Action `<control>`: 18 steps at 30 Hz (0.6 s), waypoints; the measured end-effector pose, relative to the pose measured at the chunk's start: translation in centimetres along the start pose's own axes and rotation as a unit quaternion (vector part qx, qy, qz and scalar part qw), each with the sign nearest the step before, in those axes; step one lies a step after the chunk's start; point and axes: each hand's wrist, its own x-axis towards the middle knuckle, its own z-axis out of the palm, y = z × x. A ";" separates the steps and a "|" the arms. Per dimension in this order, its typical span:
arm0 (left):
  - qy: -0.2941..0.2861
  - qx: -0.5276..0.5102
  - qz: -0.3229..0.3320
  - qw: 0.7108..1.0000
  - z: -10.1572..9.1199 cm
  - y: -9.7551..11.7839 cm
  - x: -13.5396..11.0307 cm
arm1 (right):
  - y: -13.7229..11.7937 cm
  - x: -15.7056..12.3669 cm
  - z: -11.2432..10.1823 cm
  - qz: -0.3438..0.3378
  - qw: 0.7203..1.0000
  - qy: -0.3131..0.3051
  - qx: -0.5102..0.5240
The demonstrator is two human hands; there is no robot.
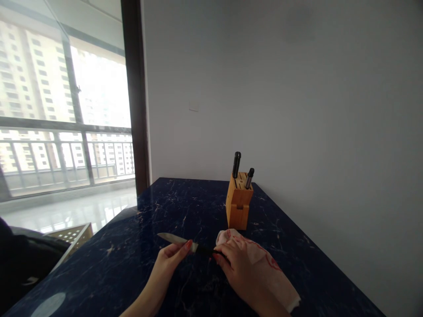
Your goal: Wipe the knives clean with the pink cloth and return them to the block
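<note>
A knife (170,238) with a pale blade and a black handle lies across my two hands, its tip pointing left. My left hand (169,263) pinches the blade near the handle between thumb and fingers. My right hand (238,266) is closed on the end of the black handle. Under and beside the right hand is a pinkish-white cloth (269,268) with red markings, resting on the table. Just beyond the cloth stands a wooden knife block (238,207), holding a black-handled knife (236,165) and a second black-topped tool (250,178).
The dark blue marbled table (185,202) runs up to a grey wall (280,110). At the left, a chair or rack with a perforated pale panel (68,235) and a black item (20,259) sit by the table edge. Farther left are a window and railing (66,154).
</note>
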 end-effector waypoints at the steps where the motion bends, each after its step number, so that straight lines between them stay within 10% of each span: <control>1: 0.004 0.012 0.000 1.000 -0.1 -0.1 0.1 | 0.0 0.0 0.1 -0.003 1.000 0.001 -0.001; 11: 0.047 0.036 -0.009 0.998 -0.9 -0.6 0.5 | 1.2 0.1 0.2 0.009 0.992 0.086 -0.091; 18: 0.068 0.067 -0.004 0.995 -1.2 -0.9 0.7 | 0.4 -0.1 0.6 0.049 0.991 0.020 -0.119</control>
